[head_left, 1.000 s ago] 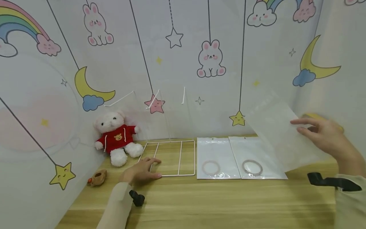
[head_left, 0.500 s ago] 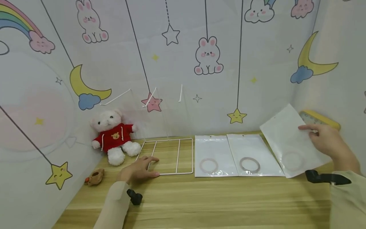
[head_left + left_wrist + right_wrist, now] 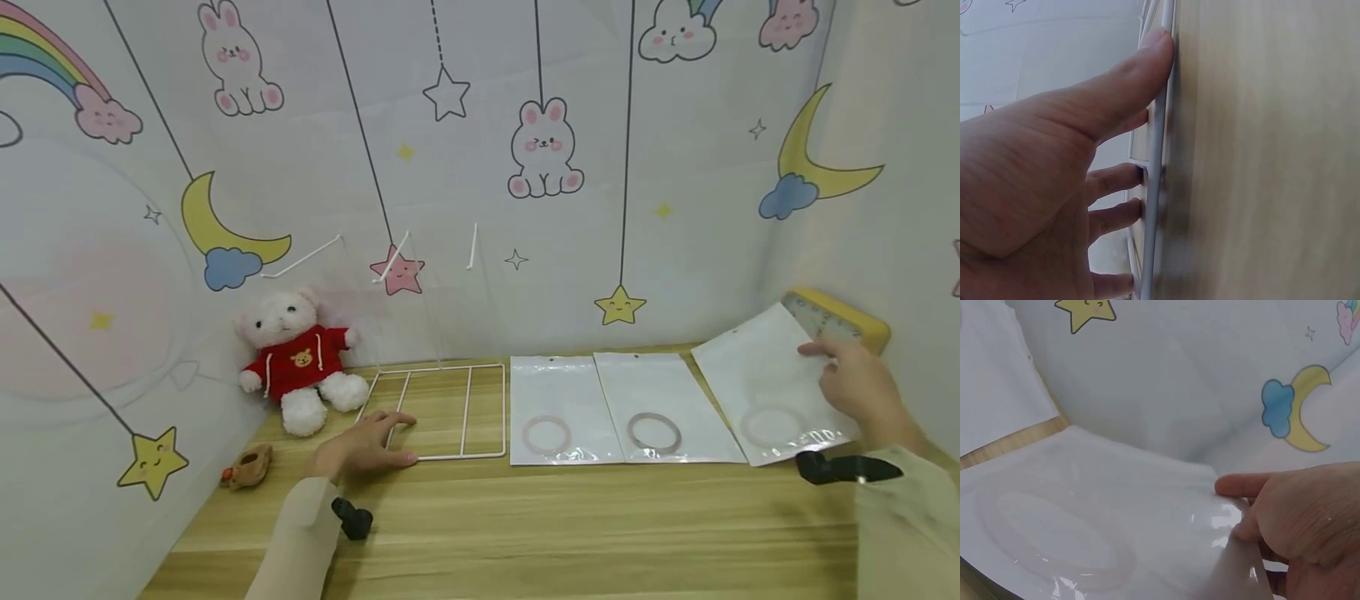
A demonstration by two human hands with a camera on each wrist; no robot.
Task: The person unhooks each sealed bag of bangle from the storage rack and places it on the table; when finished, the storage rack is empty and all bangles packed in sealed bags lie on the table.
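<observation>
My right hand [image 3: 862, 390] pinches the right edge of a white flat plastic bag [image 3: 765, 375] with a faint pale ring showing in it. The right wrist view shows the thumb on the near face of this bag [image 3: 1166, 512] and fingers behind it. The bag lies slanted, its right side raised. My left hand [image 3: 363, 446] rests on a white wire stand [image 3: 467, 408], near its front left corner. In the left wrist view the thumb touches the front bar [image 3: 1155, 175], with the other fingers spread behind it. Two similar bags, a left one [image 3: 558, 392] and a middle one [image 3: 652, 392], lie flat side by side.
A white teddy bear [image 3: 300, 362] in a red hoodie sits left of the stand. A small brown wooden piece [image 3: 247, 468] lies at the left edge. Behind the right hand leans a yellow-rimmed object [image 3: 843, 312]. White prongs [image 3: 303, 256] stick out above the stand.
The right hand has lowered the third bag from a raised, tilted position down beside the middle bag. The left hand has stayed on the stand. The head view has shifted slightly.
</observation>
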